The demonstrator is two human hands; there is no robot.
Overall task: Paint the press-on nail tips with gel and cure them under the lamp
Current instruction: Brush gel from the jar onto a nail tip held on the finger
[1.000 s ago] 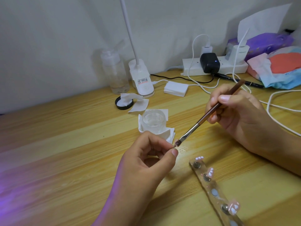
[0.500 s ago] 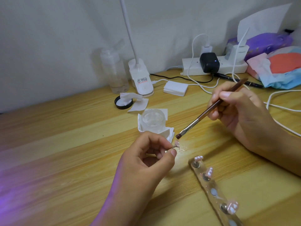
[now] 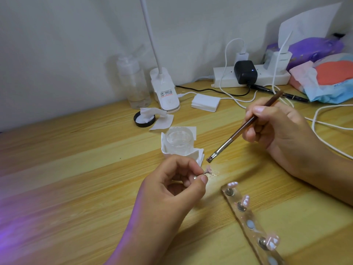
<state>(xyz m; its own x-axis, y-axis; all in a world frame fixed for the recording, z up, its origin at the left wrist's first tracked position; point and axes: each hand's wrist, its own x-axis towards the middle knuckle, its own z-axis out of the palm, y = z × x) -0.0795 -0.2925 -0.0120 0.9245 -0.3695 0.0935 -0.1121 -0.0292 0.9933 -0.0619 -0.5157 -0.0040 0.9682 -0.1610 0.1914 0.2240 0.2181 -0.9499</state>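
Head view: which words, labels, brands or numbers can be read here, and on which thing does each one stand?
No text here can be read with certainty.
White square plug-in charger on the white power strip: a short grey brand word, too blurred to read.
White plastic lamp base: a sticker with a red band, print too small.
Blue and white plastic packet: blue marks, blurred.

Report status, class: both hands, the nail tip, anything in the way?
Left hand pinches the nail tip by its stem. Right hand grips the brush, bristles just off the tip. Glass jar close behind, not blocking.
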